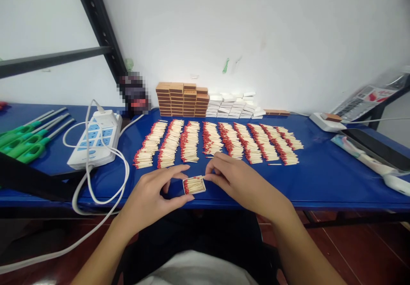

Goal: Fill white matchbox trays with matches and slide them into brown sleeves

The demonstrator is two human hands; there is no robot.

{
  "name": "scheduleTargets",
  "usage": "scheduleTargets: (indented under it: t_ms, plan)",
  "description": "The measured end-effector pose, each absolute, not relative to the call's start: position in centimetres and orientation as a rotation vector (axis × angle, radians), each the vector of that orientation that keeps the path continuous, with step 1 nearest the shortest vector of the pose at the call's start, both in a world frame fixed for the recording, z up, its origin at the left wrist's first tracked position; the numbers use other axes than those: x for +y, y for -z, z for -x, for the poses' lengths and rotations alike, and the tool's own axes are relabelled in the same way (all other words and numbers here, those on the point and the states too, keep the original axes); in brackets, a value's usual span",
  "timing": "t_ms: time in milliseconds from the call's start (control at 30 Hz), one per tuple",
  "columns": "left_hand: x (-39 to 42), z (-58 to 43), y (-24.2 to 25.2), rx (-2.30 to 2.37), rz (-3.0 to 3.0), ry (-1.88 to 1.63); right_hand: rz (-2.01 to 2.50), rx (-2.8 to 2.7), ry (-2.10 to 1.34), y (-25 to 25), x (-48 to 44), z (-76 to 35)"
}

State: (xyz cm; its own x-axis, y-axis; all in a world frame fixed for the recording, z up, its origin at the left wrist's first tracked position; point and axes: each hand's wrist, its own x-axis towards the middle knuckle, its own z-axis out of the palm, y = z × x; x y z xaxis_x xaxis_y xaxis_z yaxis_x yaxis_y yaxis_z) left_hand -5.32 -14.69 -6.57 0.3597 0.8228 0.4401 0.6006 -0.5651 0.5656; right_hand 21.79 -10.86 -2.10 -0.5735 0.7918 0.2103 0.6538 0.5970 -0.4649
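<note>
A small white matchbox tray (194, 192) filled with red-tipped matches (192, 185) lies near the table's front edge. My left hand (156, 191) curves around its left side, thumb along the near edge and a fingertip at the far left corner. The index finger reaches out above the tray. At the tray's far right corner, my right hand (229, 171) has thumb and fingers pinched together on the end of what looks like a match, largely hidden by the fingertips. Beyond the hands, rows of loose matches (230, 141) lie on the blue table (256, 191).
Stacked brown matchboxes (182, 101) and piled white trays (232, 106) stand against the wall. At left are a power strip (96, 139), looping white cables (128, 178) and green-handled tools (32, 142). A dark phone-like slab (378, 148) and a toothbrush-like white item (361, 157) lie at right.
</note>
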Motion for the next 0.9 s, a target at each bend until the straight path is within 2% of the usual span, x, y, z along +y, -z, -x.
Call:
scheduleTargets:
  t_ms: [233, 600, 900]
  plan:
    - [-14.7, 5.4, 6.6, 1.249, -2.318, -1.020, 1.118, -2.583, -0.379, 2.0, -12.6, -20.5]
    - [-14.7, 5.3, 6.5, 1.251, -2.317, -1.010, 1.170, -2.575, -0.434, 1.9, -12.3, -20.7]
    - [-14.7, 5.3, 6.6, 1.256, -2.320, -1.012, 1.127, -2.571, -0.318, 2.4, -12.3, -20.2]
